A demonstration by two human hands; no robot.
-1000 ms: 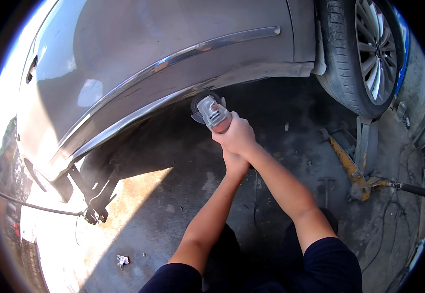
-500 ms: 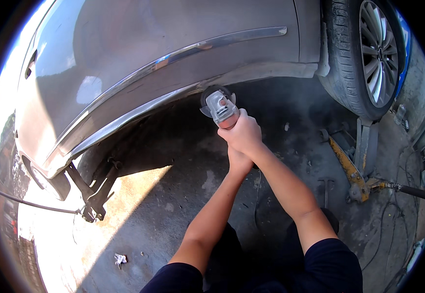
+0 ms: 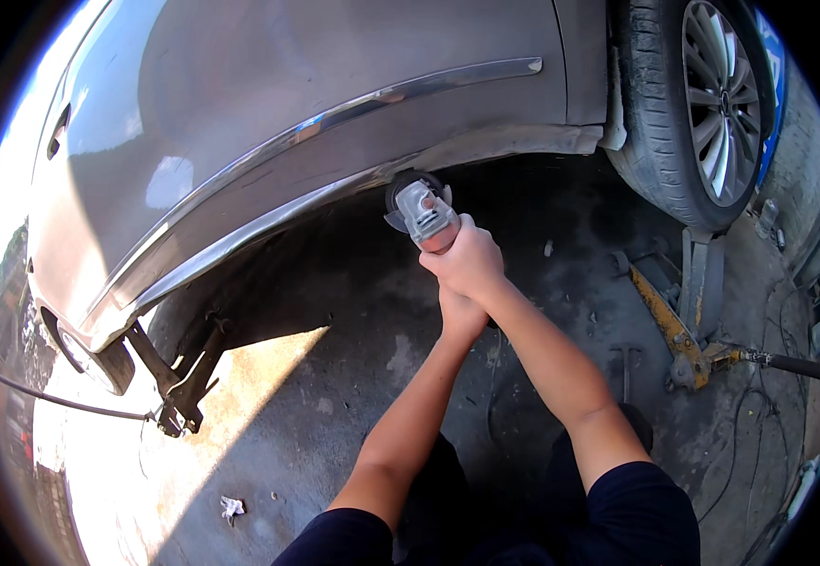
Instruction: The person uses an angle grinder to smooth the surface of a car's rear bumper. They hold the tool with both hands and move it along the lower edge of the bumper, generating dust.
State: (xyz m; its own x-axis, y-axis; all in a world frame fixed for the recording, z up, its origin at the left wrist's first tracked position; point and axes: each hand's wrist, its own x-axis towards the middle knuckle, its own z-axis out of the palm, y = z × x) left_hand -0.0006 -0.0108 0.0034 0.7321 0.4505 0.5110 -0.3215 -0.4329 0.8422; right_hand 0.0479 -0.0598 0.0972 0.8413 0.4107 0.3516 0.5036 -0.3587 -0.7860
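Note:
An angle grinder (image 3: 426, 209) with a grey metal head and a dark disc is held out at arm's length. Its disc (image 3: 408, 181) is right at the lower sill edge (image 3: 447, 154) of a grey car; whether it touches is hard to tell. My right hand (image 3: 471, 259) is wrapped round the grinder's body just behind the head. Behind and below it, my left hand (image 3: 462, 316) is closed on the rear of the grinder, its fingers mostly hidden by the right hand and wrist.
The raised car's wheel (image 3: 721, 104) is at the upper right. Beneath it stand a grey support (image 3: 702, 283) and a yellow floor jack (image 3: 664, 311) with a dark handle. A dark metal stand (image 3: 183, 391) is at the left. Cables (image 3: 763, 406) trail over the concrete floor at right.
The pale dust haze under the car has thinned. The car and floor have shifted slightly left in view, while both hands keep the same hold on the grinder.

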